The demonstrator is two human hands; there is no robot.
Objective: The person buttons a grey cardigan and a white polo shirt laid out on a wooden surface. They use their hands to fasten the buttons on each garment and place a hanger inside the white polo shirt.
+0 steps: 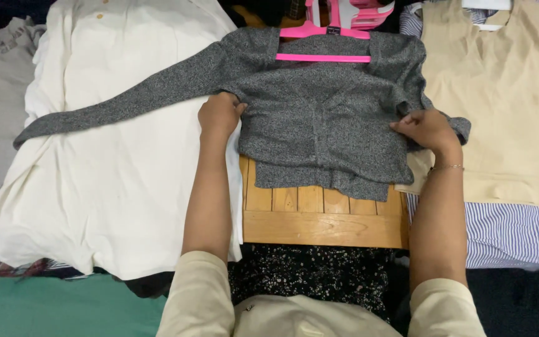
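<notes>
1. Right now my left hand [219, 115] is closed on the left side of the grey knit sweater [319, 118], fingers curled into the fabric just under the armhole.
2. My right hand [428, 129] is clamped on the sweater's right side, pinching the folded-in sleeve against the body; a thin bracelet [447, 167] sits on that wrist.
3. The sweater lies flat, front up, on a wooden slatted counter [319, 215], its hem hanging over the slats. It is on a pink hanger [323, 43], whose bar shows through the neckline.
4. Its left sleeve [113, 109] stretches out straight, away from my left hand, across a white garment [113, 187] lying beside the counter.
5. Just past my right hand lies a beige sleeveless top [506, 112], touching the sweater's edge, with a blue striped shirt [513, 234] under it.
6. Nearer to me, below the counter's edge, is a dark speckled fabric [310, 274], and a green cloth [51, 309] lies at the lower left.
</notes>
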